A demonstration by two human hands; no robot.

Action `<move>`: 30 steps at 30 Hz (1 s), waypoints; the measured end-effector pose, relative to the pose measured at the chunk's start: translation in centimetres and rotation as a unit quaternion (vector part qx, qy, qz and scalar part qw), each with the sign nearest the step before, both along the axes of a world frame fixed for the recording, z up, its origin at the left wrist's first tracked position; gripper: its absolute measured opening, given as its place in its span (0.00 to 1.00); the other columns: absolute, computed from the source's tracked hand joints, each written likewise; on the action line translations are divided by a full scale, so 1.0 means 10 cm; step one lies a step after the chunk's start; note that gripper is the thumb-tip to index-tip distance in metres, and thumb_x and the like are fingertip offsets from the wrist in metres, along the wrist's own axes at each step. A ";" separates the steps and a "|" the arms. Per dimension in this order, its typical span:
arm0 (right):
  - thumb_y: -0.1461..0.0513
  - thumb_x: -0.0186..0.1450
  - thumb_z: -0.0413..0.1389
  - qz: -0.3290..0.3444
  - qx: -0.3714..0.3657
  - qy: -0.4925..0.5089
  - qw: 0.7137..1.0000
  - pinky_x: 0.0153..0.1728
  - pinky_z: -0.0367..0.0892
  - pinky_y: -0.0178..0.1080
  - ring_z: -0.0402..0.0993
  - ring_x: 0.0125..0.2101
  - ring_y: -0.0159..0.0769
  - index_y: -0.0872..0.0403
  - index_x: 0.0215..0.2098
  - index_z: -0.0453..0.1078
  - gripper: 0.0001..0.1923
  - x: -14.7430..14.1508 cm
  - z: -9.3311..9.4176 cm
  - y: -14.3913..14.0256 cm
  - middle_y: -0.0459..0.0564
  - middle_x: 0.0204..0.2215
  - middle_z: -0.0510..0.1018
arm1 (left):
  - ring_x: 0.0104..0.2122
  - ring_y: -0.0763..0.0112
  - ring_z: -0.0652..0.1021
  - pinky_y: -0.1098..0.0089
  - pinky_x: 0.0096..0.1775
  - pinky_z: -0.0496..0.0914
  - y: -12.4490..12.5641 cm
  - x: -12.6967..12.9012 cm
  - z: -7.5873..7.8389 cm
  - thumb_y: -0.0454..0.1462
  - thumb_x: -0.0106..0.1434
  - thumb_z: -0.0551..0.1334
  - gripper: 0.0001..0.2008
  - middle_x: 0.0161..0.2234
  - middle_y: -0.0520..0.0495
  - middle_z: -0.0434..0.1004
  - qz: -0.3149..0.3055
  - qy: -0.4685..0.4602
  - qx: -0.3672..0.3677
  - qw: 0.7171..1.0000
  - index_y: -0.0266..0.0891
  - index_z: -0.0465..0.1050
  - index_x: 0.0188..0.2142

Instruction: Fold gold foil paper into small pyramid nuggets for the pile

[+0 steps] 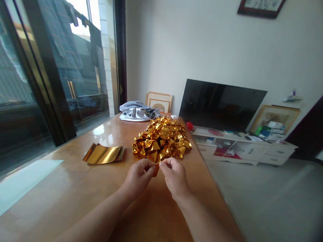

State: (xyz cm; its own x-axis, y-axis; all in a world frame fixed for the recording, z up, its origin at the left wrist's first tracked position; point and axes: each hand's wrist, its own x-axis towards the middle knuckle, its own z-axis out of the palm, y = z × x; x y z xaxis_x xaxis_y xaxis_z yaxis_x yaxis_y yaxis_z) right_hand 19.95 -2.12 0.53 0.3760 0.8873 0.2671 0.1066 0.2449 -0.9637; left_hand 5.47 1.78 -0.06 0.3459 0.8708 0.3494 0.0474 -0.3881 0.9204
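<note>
While both my hands pinch one gold foil piece point(155, 168) above the worktop point(64, 188) | left hand point(138, 176), right hand point(174, 176) closed on its edges | light, crinkly, tear-prone; hold by corners | folded pile point(162, 139) just beyond.

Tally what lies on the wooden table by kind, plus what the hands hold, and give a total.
Heap of folded gold foil pieces: 1
Stack of flat gold foil sheets: 1
Bundle of grey cloth: 1
Gold foil piece pinched between left hand and right hand: 1
Total: 4
</note>
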 end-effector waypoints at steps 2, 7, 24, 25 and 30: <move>0.57 0.58 0.61 0.031 -0.011 0.063 0.997 0.27 0.57 0.34 0.61 0.24 0.31 0.54 0.28 0.70 0.08 -0.02 -0.01 0.00 0.41 0.22 0.70 | 0.31 0.68 0.74 0.70 0.35 0.68 0.00 0.00 0.00 0.41 0.61 0.65 0.09 0.28 0.47 0.76 -0.003 -0.007 -0.008 1.000 0.38 0.76 0.29; 0.55 0.58 0.62 0.065 -0.039 0.145 0.987 0.26 0.55 0.34 0.58 0.23 0.29 0.54 0.26 0.68 0.12 -0.03 -0.01 0.00 0.41 0.21 0.69 | 0.30 0.68 0.74 0.70 0.35 0.68 0.02 -0.01 -0.02 0.41 0.61 0.66 0.09 0.28 0.47 0.76 -0.027 -0.024 -0.034 0.999 0.38 0.75 0.29; 0.56 0.58 0.62 0.077 -0.034 0.186 0.979 0.24 0.55 0.34 0.62 0.23 0.30 0.53 0.26 0.69 0.10 0.11 0.06 0.02 0.43 0.23 0.71 | 0.24 0.76 0.66 0.73 0.28 0.58 0.03 -0.09 0.11 0.43 0.59 0.68 0.12 0.25 0.51 0.70 -0.102 -0.126 -0.229 0.960 0.36 0.74 0.29; 0.56 0.58 0.61 0.083 -0.035 0.180 0.979 0.25 0.55 0.34 0.62 0.24 0.30 0.53 0.26 0.70 0.10 0.11 0.07 0.01 0.43 0.23 0.72 | 0.25 0.76 0.66 0.73 0.28 0.58 0.03 -0.10 0.11 0.43 0.59 0.68 0.11 0.26 0.51 0.71 -0.102 -0.127 -0.230 0.959 0.36 0.74 0.30; 0.54 0.60 0.62 0.128 -0.032 0.126 0.983 0.26 0.55 0.34 0.61 0.24 0.29 0.53 0.29 0.71 0.11 0.04 0.13 -0.05 0.42 0.23 0.72 | 0.23 0.77 0.64 0.73 0.28 0.56 0.02 -0.09 0.12 0.44 0.59 0.68 0.13 0.24 0.53 0.68 -0.108 -0.125 -0.227 0.960 0.36 0.74 0.29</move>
